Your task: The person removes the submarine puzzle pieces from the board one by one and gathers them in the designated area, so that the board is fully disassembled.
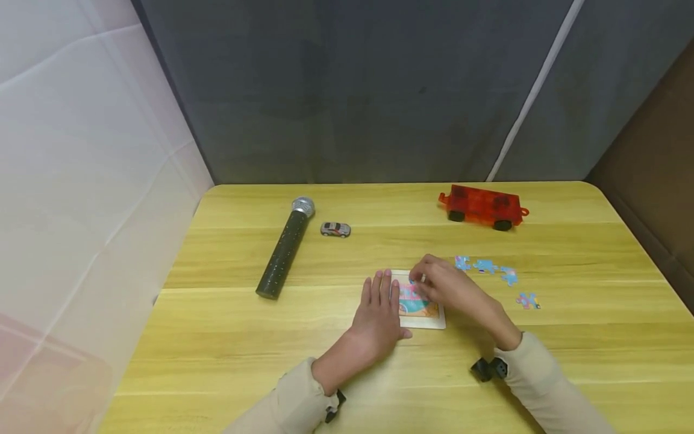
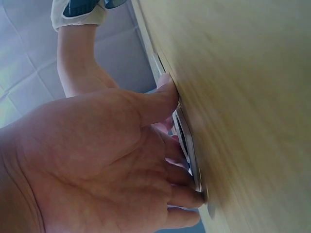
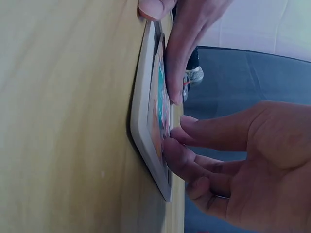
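A puzzle tray [image 1: 424, 322] with a pale frame lies on the table, pink, teal and orange picture pieces fitted inside it. My left hand [image 1: 378, 319] rests flat along its left side, fingers stretched out and thumb by the near edge. Over the tray's upper right part, my right hand [image 1: 441, 282] bends its fingers down and pinches a small puzzle piece, mostly hidden by the fingertips; a bit of blue shows there. In the right wrist view, the thumb and fingertips [image 3: 176, 151] of this hand are right at the picture's surface.
Several loose jigsaw pieces [image 1: 485, 266] lie right of the tray. Farther back are a red toy wagon [image 1: 484, 207] with black wheels and a small grey toy car [image 1: 335, 229]. A black microphone [image 1: 284, 253] lies to the left on the wooden table [image 1: 217, 337].
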### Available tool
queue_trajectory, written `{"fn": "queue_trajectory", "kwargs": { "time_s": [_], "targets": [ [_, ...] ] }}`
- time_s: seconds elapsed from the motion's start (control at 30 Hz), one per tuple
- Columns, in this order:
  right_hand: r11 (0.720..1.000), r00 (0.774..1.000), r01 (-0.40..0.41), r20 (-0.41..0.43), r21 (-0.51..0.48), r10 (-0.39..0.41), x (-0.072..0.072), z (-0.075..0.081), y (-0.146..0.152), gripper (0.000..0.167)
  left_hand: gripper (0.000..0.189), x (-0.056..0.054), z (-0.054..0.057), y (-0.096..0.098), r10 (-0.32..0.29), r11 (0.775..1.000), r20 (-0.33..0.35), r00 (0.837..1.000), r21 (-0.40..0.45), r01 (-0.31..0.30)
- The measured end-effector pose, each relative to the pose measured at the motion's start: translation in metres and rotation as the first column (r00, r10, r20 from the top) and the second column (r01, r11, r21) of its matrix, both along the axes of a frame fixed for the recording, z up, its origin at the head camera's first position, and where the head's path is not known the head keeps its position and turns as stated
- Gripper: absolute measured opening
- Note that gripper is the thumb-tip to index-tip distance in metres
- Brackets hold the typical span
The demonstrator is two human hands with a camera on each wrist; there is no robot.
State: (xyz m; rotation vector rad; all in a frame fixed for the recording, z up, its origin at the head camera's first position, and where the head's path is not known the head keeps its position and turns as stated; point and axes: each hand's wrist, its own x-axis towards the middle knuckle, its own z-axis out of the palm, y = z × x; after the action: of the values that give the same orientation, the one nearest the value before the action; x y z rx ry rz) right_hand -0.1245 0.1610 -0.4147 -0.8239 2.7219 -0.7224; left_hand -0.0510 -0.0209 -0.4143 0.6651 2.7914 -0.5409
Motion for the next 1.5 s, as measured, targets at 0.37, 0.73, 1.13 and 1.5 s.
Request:
{"fn": "queue_trajectory", "kwargs": {
  "time_s": [0.37, 0.73, 1.13, 1.5],
  "targets": [
    [1.0, 0.999, 0.012, -0.04, -0.011, -0.012, 0.001, -0.002, -0.004, 0.011, 0.093, 0.0, 0.001, 0.001, -0.003, 1.0, -0.01, 1.0, -0.025, 0.003],
    [0.993, 0.995, 0.036, 0.094, -0.112, -0.025, -0.003, 0.001, -0.003, 0.01, 0.092, 0.0, 0.001, 0.002, 0.011, 1.0, 0.016, 1.0, -0.025, -0.01],
    [0.978, 0.986, 0.064, 0.163, -0.198, -0.031, -0.004, 0.007, 0.004, 0.008, 0.093, 0.0, 0.0, 0.003, 0.015, 0.999, 0.012, 1.0, -0.04, -0.014],
    [0.972, 0.986, 0.091, 0.154, -0.218, -0.058, -0.015, 0.03, 0.041, 0.005, 0.093, 0.001, 0.002, 0.003, 0.036, 0.999, 0.019, 0.999, -0.008, -0.036]
  ]
}}
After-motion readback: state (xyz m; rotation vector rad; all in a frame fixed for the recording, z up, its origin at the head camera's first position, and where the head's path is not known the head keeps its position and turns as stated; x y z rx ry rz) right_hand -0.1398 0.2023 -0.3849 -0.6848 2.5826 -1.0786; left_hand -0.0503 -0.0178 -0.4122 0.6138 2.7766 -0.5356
